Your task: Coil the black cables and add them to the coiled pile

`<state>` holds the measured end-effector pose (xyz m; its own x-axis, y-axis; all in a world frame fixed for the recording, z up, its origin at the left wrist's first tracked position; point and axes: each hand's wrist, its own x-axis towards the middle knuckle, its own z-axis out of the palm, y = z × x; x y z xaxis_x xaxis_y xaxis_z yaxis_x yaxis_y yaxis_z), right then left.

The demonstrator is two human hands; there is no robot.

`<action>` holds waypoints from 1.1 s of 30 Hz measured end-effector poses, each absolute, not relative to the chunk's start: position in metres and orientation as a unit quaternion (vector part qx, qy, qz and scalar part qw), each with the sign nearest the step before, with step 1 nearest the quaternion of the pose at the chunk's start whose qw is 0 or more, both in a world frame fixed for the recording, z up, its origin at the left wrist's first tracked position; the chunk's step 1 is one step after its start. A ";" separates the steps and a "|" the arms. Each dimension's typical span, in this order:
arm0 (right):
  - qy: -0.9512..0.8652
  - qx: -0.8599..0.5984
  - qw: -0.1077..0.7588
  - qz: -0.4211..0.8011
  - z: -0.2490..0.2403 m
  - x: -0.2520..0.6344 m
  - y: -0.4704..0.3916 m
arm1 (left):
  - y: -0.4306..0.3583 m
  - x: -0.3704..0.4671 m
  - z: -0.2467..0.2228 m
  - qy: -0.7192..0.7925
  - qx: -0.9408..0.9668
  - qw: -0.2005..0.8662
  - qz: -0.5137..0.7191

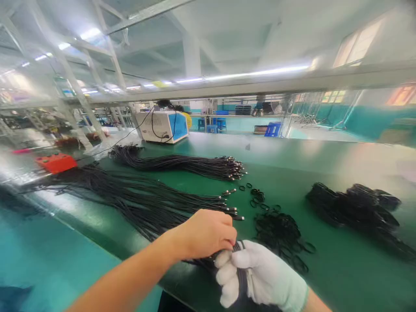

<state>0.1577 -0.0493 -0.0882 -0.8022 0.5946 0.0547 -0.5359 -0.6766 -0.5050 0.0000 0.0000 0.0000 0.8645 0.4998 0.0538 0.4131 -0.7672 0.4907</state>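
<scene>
My right hand [260,271], in a white glove, is wrapped round a coiled black cable [242,281] near the front edge of the table. My bare left hand [208,234] pinches at the top of that coil, its fingertips touching the cable beside the gloved thumb; what exactly lies between them is hidden. Under and behind my left forearm a loose bundle of black cables [146,195] stretches over the green table, metal plugs [232,209] toward my hands. To the right lies a pile of black rubber bands [279,232], with several single ones scattered behind it.
A second cable bundle [175,162] lies farther back. Coiled black cables [354,203] are heaped on the right of the green tabletop [276,164]. A white and blue machine [164,126] stands at the back, and a red box [56,162] with buttons sits at the left.
</scene>
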 end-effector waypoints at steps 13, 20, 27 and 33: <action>-0.362 -0.093 0.368 0.851 -0.077 0.161 -0.053 | -0.030 -0.002 -0.037 0.391 0.710 0.507 0.292; -0.530 -0.216 0.298 0.764 -0.060 0.167 -0.052 | -0.037 -0.002 -0.048 0.361 0.703 0.514 0.335; -0.618 -0.303 0.214 0.694 -0.043 0.187 -0.062 | -0.053 0.010 -0.065 0.321 0.740 0.365 0.465; -0.646 -0.283 0.145 0.694 -0.022 0.197 -0.064 | -0.059 0.021 -0.067 0.268 0.772 0.199 0.540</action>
